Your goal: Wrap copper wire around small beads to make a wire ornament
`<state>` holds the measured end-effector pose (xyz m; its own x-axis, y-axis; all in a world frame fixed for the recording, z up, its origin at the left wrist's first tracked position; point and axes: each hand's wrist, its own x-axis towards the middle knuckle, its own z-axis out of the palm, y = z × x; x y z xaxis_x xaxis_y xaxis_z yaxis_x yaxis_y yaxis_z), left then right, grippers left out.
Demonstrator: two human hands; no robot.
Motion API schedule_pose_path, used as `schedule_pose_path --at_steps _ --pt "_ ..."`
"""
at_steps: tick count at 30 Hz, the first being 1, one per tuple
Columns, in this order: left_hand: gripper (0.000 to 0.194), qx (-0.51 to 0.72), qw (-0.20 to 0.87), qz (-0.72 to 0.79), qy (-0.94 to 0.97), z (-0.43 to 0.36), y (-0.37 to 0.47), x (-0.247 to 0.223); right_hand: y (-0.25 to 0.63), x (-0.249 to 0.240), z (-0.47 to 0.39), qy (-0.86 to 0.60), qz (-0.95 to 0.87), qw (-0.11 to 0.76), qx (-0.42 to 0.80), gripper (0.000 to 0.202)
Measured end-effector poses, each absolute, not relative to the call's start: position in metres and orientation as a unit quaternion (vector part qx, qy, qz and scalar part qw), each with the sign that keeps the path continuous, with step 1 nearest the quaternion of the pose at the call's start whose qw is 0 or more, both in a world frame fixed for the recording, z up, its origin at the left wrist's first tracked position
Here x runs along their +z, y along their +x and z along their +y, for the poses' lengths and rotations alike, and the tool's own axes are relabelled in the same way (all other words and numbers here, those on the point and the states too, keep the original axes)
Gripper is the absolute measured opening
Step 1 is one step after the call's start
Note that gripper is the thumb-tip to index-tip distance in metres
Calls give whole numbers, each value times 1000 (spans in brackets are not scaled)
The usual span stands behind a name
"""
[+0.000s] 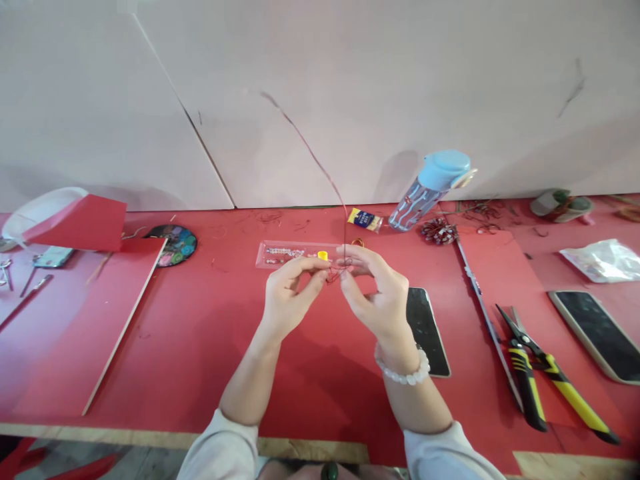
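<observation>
Okay so I'm using the clear bead tray (pixel 261 257) as my landmark on this red counter (pixel 225 373). Way off left of it there's a white bowl-like thing (pixel 37 208) with a red sheet against it, then a dark round palette (pixel 173 245) with colored blobs, a bit nearer the tray. The tray itself has small beads in it and a yellow cap (pixel 323 256) at its right part. Just in front of it, the left hand (pixel 287 297) pinches a little red tangle between thumb and finger. That's part of the thin red wire (pixel 320 163), whose long end sticks up above the tray and bends left. The right hand (pixel 380 293), white bead bracelet (pixel 407 380) on the wrist, pinches the wire too, fingertips near the other's. Right of the tray: blue-and-yellow packet (pixel 365 219), blue-lidded water bottle (pixel 420 203), black-screened phone (pixel 427 330), then yellow-and-black shears (pixel 523 373) well apart.
</observation>
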<state>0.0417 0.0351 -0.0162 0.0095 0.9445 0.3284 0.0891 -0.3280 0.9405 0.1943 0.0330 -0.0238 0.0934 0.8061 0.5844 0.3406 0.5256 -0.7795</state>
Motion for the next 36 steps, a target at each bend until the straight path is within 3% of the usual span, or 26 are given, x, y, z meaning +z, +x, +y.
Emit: schedule_pose_path --at_steps 6,15,23,30,36 --pt "9 548 364 447 606 32 41 -13 200 -18 34 -407 -690 583 139 16" --pt "16 547 375 439 606 31 42 -13 199 -22 37 -415 -684 583 144 16" --pt "7 526 394 447 608 32 43 -8 196 -23 34 -425 -628 603 248 9" --pt "6 545 320 434 642 31 41 -12 193 -28 37 -417 -519 599 446 13" --pt "10 564 219 429 671 29 44 -13 196 -24 33 -396 -602 592 360 19"
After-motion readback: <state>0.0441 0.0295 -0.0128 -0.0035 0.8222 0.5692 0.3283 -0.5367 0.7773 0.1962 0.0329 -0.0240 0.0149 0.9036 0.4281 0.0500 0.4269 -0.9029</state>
